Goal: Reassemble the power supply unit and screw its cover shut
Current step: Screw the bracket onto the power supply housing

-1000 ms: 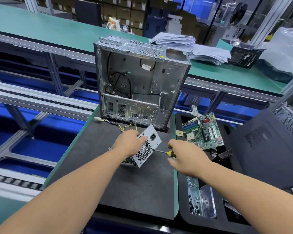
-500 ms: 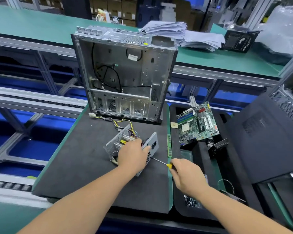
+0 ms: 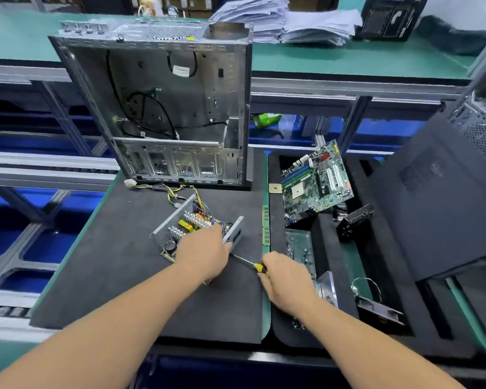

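Your left hand (image 3: 204, 255) lies over the near end of the power supply (image 3: 192, 231), fingers curled down on it to hold it in place, and your right hand (image 3: 288, 279) is wrapped round the yellow handle of the screwdriver (image 3: 247, 262), its shaft pointing left with the tip at the unit's near right corner, just under your left hand. A second ago the unit stood with its fan grille facing you and your hand on top; since then you have tipped it over, so the open side faces up and the heatsinks, yellow transformer and wiring show. I read that as the cover not yet being on: the inside is bare, and no screw is visibly being driven, though the tip itself is hidden by your hand. The unit sits near the middle of the dark mat (image 3: 118, 276) on the worktop, toward its right edge, with its cable bundle (image 3: 163, 189) trailing to the far side, up to the foot of the empty case (image 3: 163, 108). The motherboard (image 3: 316, 182) leans in the tray beyond the mat's right edge, well apart from the work.
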